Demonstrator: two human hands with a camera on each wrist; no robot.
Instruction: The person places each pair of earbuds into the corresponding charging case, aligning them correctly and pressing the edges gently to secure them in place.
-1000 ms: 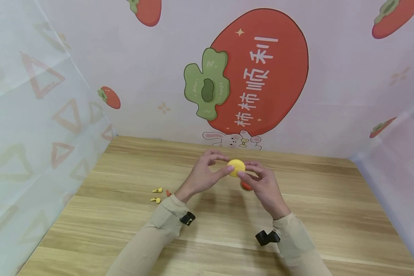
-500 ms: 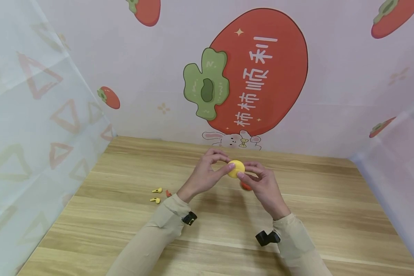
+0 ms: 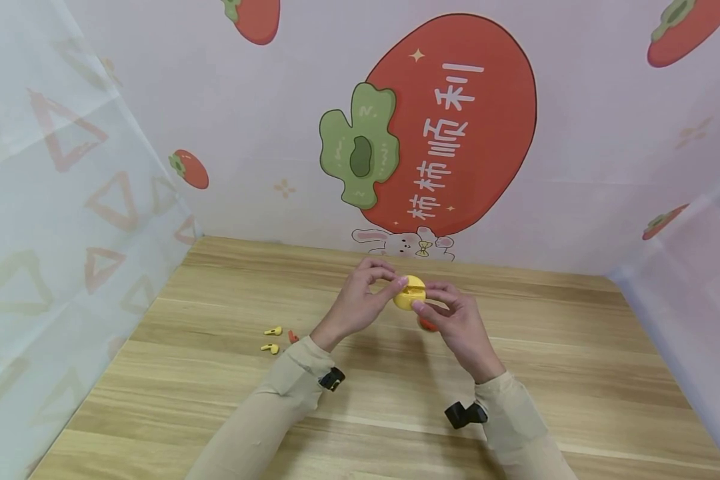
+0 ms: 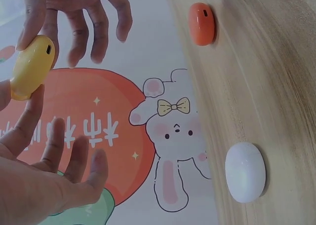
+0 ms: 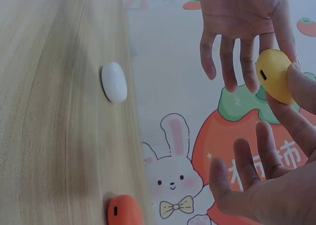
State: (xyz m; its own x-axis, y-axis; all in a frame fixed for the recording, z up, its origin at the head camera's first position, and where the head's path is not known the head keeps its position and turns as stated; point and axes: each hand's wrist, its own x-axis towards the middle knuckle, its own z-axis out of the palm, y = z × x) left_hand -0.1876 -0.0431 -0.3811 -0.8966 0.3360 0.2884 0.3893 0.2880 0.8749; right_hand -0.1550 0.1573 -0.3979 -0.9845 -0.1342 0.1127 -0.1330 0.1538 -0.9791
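A round yellow earbud case (image 3: 409, 302) is held up over the table between both hands, its lid parted so a slot shows inside. My left hand (image 3: 360, 303) pinches its left side with thumb and forefinger, the thumb on the lid. From the right, my right hand (image 3: 461, 327) grips the lower part between thumb and fingers. Both wrist views show the case's dark charging port; the other fingers spread away from it. Behind the right hand lies an orange case (image 3: 427, 324). A white case (image 4: 245, 172) rests on the table, hidden from the head view.
Left of the left sleeve lie two yellow earbuds, the upper earbud (image 3: 273, 331) above the lower earbud (image 3: 271, 349). An orange earbud (image 3: 293, 337) sits beside them, close to the sleeve. A printed backdrop wall (image 3: 264, 133) rises at the table's back edge.
The yellow case was closed in both earlier frames; its lid has swung up and a gap now shows. My left thumb has shifted slightly up with the lid. The right hand has stayed put.
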